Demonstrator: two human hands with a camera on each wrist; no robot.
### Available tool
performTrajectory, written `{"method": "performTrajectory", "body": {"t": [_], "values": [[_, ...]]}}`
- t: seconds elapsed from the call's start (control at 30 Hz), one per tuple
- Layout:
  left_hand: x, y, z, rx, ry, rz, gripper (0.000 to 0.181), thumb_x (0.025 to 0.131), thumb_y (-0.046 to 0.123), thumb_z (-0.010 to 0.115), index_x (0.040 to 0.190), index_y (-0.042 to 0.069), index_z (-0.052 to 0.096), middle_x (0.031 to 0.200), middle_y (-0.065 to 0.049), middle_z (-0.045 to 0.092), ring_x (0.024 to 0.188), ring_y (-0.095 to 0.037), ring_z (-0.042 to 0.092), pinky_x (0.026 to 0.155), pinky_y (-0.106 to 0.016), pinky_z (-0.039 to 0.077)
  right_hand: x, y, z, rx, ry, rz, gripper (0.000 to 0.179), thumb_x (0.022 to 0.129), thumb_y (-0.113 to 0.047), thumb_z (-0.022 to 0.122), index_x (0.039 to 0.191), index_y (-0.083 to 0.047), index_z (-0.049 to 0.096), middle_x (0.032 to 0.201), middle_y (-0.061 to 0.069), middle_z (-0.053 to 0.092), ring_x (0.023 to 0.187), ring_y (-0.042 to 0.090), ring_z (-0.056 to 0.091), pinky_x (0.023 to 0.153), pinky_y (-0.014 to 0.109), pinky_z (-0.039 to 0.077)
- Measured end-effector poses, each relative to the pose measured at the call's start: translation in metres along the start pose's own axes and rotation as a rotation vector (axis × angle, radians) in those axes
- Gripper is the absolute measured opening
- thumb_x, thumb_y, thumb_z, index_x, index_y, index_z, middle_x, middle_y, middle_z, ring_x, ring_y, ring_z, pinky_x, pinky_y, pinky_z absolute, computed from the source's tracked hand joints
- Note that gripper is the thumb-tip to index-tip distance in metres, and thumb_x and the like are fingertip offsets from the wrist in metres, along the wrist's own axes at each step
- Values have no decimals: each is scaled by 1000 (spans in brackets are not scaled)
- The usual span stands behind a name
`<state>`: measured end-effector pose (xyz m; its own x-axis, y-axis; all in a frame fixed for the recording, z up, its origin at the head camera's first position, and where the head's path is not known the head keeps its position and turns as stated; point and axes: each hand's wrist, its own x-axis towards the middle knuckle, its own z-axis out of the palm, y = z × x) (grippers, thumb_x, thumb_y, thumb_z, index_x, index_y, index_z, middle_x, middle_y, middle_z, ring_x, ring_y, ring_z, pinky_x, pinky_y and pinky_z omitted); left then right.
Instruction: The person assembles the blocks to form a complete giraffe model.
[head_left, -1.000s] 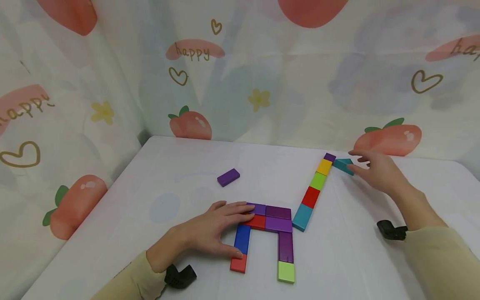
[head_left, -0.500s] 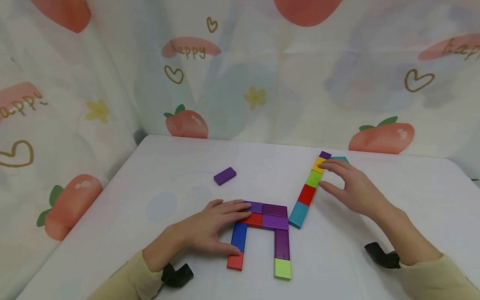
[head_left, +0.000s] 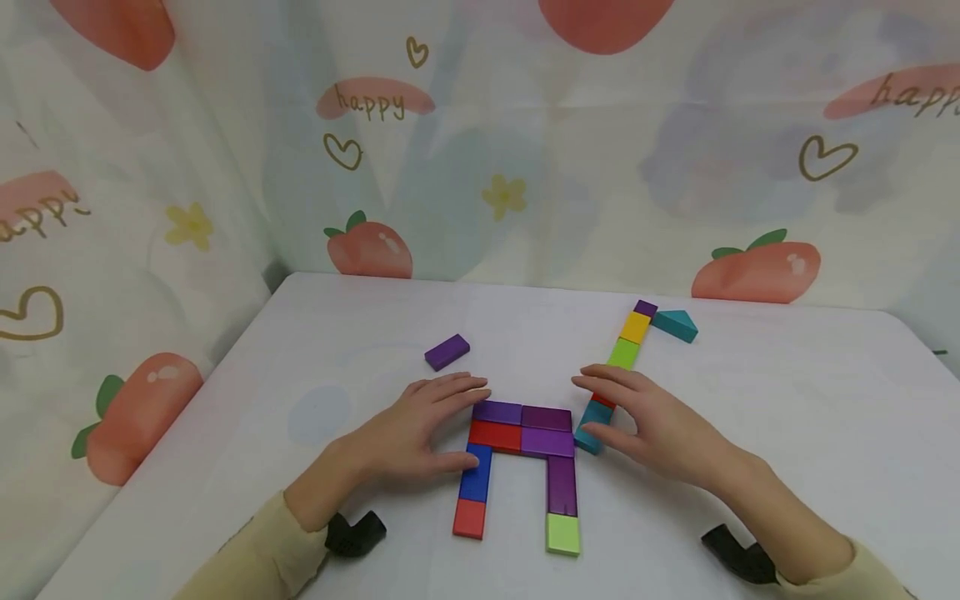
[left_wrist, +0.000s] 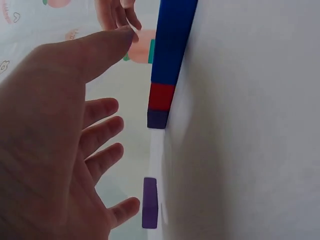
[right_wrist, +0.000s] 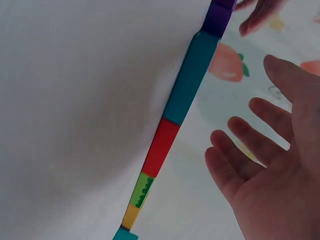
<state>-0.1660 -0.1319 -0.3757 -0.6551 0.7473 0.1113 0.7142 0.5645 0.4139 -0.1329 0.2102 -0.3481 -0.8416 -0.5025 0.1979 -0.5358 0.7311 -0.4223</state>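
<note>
My left hand [head_left: 408, 433] hovers at the left side of a flat figure of coloured blocks, fingers spread and holding nothing. Its thumb is by the blue block [head_left: 476, 473]; the left wrist view shows a gap between hand and blocks. The figure has purple blocks [head_left: 547, 442], a red block [head_left: 495, 434], and two legs ending in a red block [head_left: 469, 518] and a light green block [head_left: 562, 533]. My right hand [head_left: 667, 425], fingers loosely bent, is over the slanting row, partly hiding its teal block [head_left: 592, 421] and red block [right_wrist: 160, 147].
The row's far end has a green block [head_left: 623, 353], a yellow block [head_left: 634, 327] and a small purple block [head_left: 645, 308]. A teal triangular block [head_left: 677, 325] lies beside it. One purple block [head_left: 447, 352] lies alone on the white table [head_left: 360, 333].
My right hand has come away from the teal triangle, moving left and nearer along the slanting row. My left hand's fingers have lifted off the figure's left side. The head view has shifted slightly.
</note>
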Motion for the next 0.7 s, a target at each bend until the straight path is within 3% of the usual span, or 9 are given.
{"method": "performTrajectory", "body": {"t": [0.2, 0.4, 0.7], "values": [[10, -5, -6, 52, 91, -63, 73, 91, 42, 74, 152, 15, 46, 157, -2, 40, 145, -21, 32, 115, -54, 28, -4, -12, 8, -40, -110, 16, 62, 89, -33, 79, 145, -16, 57, 149, 10, 49, 133, 34, 48, 94, 48, 52], [17, -16, -11, 70, 177, -132, 69, 90, 34, 76, 149, 11, 50, 152, -8, 45, 141, -27, 39, 111, -57, 33, -7, -22, 12, -73, -200, -22, 68, 90, -49, 73, 148, -21, 54, 153, 6, 45, 135, 31, 46, 97, 46, 51], [29, -34, -17, 105, 178, -264, 64, 92, 29, 75, 148, 11, 51, 149, -12, 48, 136, -32, 44, 106, -58, 41, -8, -30, 20, -154, -218, -75, 70, 92, -59, 65, 149, -19, 54, 152, 6, 46, 135, 32, 46, 101, 51, 47]]}}
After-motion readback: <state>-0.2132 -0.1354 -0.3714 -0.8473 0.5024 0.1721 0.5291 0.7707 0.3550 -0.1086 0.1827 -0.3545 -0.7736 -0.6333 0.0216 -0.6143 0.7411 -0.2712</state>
